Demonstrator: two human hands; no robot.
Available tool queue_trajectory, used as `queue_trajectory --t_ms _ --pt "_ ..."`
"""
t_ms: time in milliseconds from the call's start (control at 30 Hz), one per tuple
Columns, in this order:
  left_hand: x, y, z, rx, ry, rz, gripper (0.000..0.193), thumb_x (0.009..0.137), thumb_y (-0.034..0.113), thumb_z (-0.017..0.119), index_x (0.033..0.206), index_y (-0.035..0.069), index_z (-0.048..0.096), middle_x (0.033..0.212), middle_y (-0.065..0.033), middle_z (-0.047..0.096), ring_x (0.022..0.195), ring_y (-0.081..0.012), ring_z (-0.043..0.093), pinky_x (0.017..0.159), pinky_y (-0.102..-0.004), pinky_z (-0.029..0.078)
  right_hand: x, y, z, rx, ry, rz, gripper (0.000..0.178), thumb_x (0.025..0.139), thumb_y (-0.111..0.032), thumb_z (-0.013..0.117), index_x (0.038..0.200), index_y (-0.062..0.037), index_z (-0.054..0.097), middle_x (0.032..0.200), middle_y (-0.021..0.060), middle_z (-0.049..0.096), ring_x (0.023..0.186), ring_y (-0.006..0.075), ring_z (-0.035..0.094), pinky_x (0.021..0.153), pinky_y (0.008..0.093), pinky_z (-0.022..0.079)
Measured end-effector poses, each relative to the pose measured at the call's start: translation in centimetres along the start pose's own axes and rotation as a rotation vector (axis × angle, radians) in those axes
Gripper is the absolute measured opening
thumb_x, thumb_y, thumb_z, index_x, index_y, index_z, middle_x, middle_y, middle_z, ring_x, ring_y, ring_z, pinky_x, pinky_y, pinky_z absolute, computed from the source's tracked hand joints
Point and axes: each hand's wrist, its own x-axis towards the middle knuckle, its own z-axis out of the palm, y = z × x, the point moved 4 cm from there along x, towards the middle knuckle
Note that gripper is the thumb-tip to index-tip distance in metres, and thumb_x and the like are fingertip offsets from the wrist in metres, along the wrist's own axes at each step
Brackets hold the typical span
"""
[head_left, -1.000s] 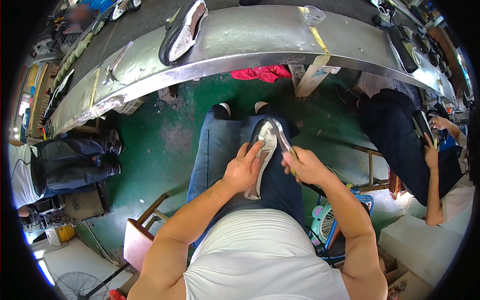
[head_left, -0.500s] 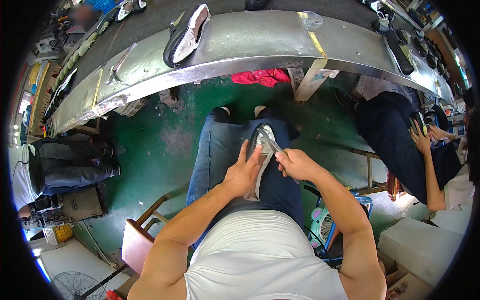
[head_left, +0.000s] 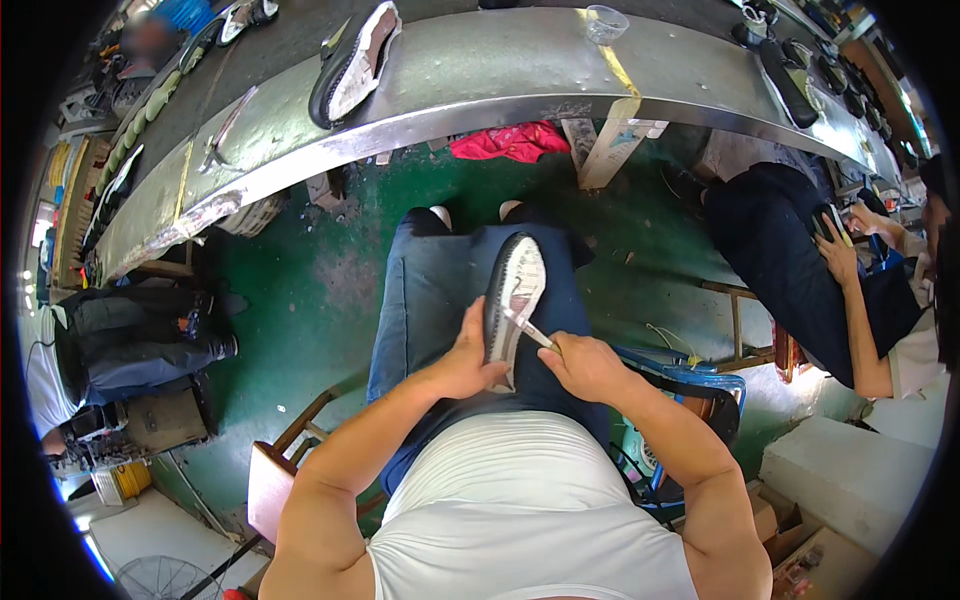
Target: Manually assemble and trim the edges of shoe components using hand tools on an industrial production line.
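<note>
Right hand (head_left: 583,368) closed round slim tool (head_left: 531,330), tip over shoe (head_left: 521,278); shoe touched by left hand (head_left: 462,364), grip unclear.

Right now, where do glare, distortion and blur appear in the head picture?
Head view: glare whitens patches of the metal bench; its edge bends into an arc; black fills the corners; a blurred patch sits upper left; the shoe on the lap looks clearer.

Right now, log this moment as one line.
left hand: touching shoe on lap | right hand: gripping hand tool, end at shoe | metal bench: more shoes
</note>
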Motion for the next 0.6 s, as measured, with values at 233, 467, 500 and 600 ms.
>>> queue_trajectory --t_ms 233,467,500,600 --pt "9.2 1.0 -5.7 -0.434 0.256 -0.168 0.058 0.099 0.04 0.059 0.132 -0.006 0.048 0.119 -0.017 0.064 0.108 -0.0222 0.061 0.096 -0.036 0.047 -1.5 4.6 2.3 0.6 -0.005 0.312 0.038 0.104 -0.034 0.047 0.098 0.0012 0.06 0.081 0.0096 0.067 0.07 0.0152 0.065 0.065 0.031 0.051" --pt "0.7 7.1 -8.5 -1.178 0.473 0.355 0.035 0.097 0.016 0.064 0.126 -0.001 0.054 0.115 -0.0113 0.066 0.107 -0.0203 0.064 0.094 -0.0366 0.053 -4.2 5.3 0.3 0.796 0.266 0.203 0.029 0.102 -0.023 0.054 0.112 0.0045 0.058 0.087 0.007 0.066 0.074 0.0127 0.064 0.067 0.0283 0.052" --pt "-1.2 7.7 -9.1 -1.165 0.492 0.43 0.042 0.093 0.008 0.067 0.131 0.0 0.05 0.12 -0.0119 0.064 0.111 -0.0215 0.063 0.096 -0.0378 0.052 -4.2 4.5 -0.5 0.751 0.289 0.17 0.029 0.101 -0.023 0.056 0.112 0.0045 0.057 0.087 0.0067 0.066 0.074 0.0126 0.064 0.068 0.0279 0.052" --pt "-3.7 4.6 -8.6 -0.929 0.558 0.236 0.07 0.076 -0.017 0.069 0.138 0.004 0.044 0.123 -0.0099 0.059 0.114 -0.0213 0.06 0.097 -0.0368 0.051 -3.2 3.1 -1.1 0.742 0.254 0.146 0.028 0.1 -0.022 0.056 0.112 0.0044 0.057 0.088 0.0066 0.066 0.074 0.0126 0.064 0.068 0.0279 0.052"
